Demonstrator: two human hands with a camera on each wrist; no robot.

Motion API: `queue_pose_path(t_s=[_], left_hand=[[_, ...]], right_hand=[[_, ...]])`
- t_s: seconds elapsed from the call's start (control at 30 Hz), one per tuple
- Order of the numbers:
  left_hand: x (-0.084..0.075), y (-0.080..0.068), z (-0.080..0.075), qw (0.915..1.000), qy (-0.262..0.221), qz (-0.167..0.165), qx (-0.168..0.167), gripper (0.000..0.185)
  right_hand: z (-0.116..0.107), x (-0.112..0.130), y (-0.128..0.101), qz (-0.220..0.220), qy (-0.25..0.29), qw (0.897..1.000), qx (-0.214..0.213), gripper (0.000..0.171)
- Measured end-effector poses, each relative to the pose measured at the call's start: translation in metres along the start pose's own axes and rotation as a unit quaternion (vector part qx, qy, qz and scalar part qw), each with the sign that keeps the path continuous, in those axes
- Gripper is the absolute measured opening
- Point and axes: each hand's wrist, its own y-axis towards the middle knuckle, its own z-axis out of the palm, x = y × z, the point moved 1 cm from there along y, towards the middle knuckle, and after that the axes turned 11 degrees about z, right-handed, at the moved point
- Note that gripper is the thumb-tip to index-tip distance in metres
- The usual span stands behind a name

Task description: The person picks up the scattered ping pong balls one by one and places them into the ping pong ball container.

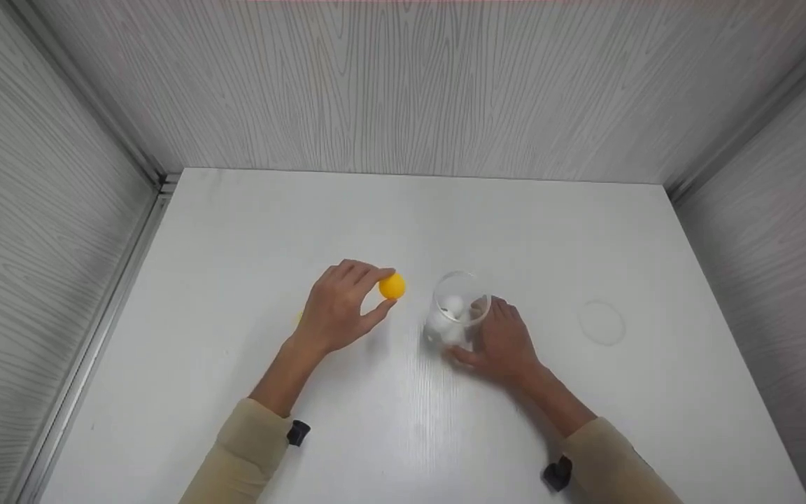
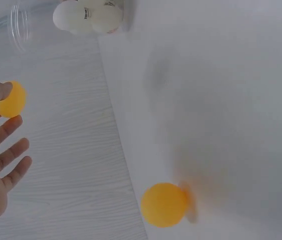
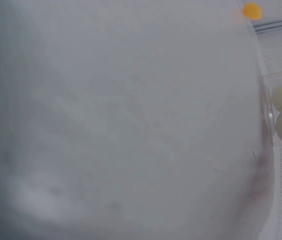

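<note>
My left hand (image 1: 336,308) is held above the table and pinches an orange ping-pong ball (image 1: 392,285) between thumb and fingertip. In the left wrist view that ball (image 2: 12,100) shows at the left, the other fingers spread below it. My right hand (image 1: 504,343) grips a clear round jar (image 1: 462,274) from its right side, thumb at the front. Several white ping-pong balls (image 1: 453,306) are inside the jar; the left wrist view shows dark print on these white balls (image 2: 107,19). The jar stands upright with its mouth uncovered, to the right of the orange ball.
Another orange ball (image 2: 163,205) rests on the white table (image 1: 403,224); in the head view my left hand nearly hides it. A faint clear ring-shaped piece (image 1: 602,322) lies to the right of the jar. Wood-grain panels (image 1: 403,84) enclose the back and sides.
</note>
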Motion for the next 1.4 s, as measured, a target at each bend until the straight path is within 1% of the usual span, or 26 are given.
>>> queue_pose_path(t_s=[0.27,0.5,0.8,0.97,1.17,1.4], left_hand=[[-0.017,0.014,0.006,0.9992,-0.025,0.029,-0.013,0.039],[-0.029,0.025,0.01,0.998,-0.047,0.039,-0.015,0.039],[-0.037,0.043,0.02,0.9965,-0.056,0.062,-0.011,0.04],[-0.04,0.049,0.026,0.9954,-0.06,0.074,-0.008,0.039],[-0.044,0.054,0.031,0.9952,-0.069,0.069,0.001,0.038],[-0.044,0.059,0.04,0.9943,-0.085,0.064,0.011,0.037]], right_hand=[[0.001,0.002,0.0,0.017,-0.006,1.0,0.012,0.085],[0.0,0.002,0.001,0.016,-0.013,1.0,0.008,0.082],[-0.001,0.003,0.002,0.017,-0.016,1.0,0.014,0.08],[-0.001,0.003,0.002,0.014,-0.018,1.0,0.019,0.082],[-0.002,0.003,0.002,0.024,-0.014,0.999,0.022,0.083],[-0.001,0.004,0.001,0.03,-0.02,0.999,0.028,0.092]])
